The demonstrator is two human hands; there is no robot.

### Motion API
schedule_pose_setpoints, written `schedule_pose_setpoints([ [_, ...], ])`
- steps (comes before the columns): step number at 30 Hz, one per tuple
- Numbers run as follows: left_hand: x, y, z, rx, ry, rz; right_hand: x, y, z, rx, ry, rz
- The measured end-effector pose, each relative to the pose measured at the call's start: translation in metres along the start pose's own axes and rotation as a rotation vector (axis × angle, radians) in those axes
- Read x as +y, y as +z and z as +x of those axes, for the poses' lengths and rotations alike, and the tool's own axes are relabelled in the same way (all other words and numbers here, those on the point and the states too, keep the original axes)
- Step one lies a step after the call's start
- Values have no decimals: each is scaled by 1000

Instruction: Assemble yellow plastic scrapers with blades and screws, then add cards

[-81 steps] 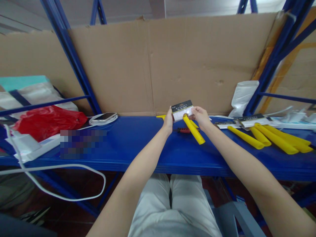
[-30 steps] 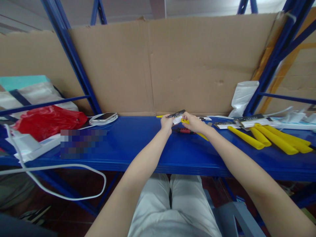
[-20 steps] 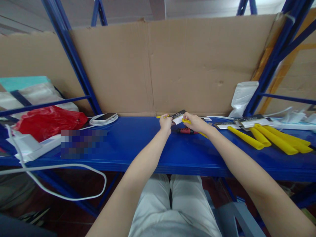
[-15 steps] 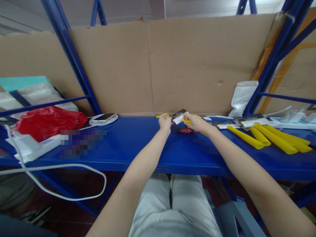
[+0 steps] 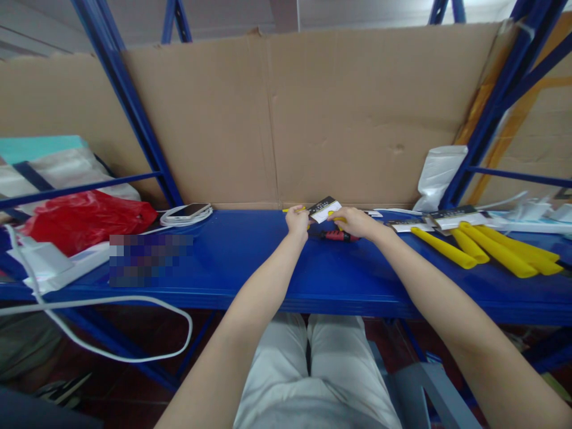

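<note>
Left hand [image 5: 297, 220]: grip narrowed on black-and-white card [image 5: 325, 210].
Right hand [image 5: 353, 221]: yellow piece [image 5: 338, 218] pinched in grip — beside card.
Card position: held tilted between hands, toward rear of surface [image 5: 250, 256].
Red-black tool [image 5: 338, 236]: laid nearer the edge.

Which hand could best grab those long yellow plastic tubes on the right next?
Probably the right hand: it's nearer the long yellow plastic tubes, on its side, though it seems to grip a yellow plastic piece. The left hand is farther, holding a flat black-and-white card.
</note>
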State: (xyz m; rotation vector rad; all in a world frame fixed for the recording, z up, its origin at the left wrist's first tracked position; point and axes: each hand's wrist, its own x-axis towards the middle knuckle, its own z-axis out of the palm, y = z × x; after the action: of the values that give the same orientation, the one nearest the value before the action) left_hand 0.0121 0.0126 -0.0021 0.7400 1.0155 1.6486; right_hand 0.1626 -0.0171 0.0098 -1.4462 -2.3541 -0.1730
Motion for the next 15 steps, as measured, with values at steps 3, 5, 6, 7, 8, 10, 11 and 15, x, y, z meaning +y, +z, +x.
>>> schedule_pose_setpoints([
  [3, 2, 0, -1, -45, -19, 35, 0, -3, -1, -22, 11, -38],
  [5, 3, -1, -2, -81, -40, 66, 1, -7, -2, -34, 40, -88],
  [6, 3, -1, -3, -97, -47, 82, 2, -10, -2, -35, 61, -111],
  [7, 4, -2, -4, -109, -51, 98, 5, -12, -3, -35, 88, -132],
  [8, 4, -2, -5, -117, -54, 116, 8, -15, -4, -37, 124, -151],
  [10, 4, -3, -6, -124, -62, 152, 20, -21, -6, -39, 222, -189],
  [11, 3, -3, -6, -126, -68, 170, 27, -25, -8, -50, 284, -208],
  [15, 1, -3, -4, -132, -72, 206, 60, -42, -22, -123, 495, -261],
])
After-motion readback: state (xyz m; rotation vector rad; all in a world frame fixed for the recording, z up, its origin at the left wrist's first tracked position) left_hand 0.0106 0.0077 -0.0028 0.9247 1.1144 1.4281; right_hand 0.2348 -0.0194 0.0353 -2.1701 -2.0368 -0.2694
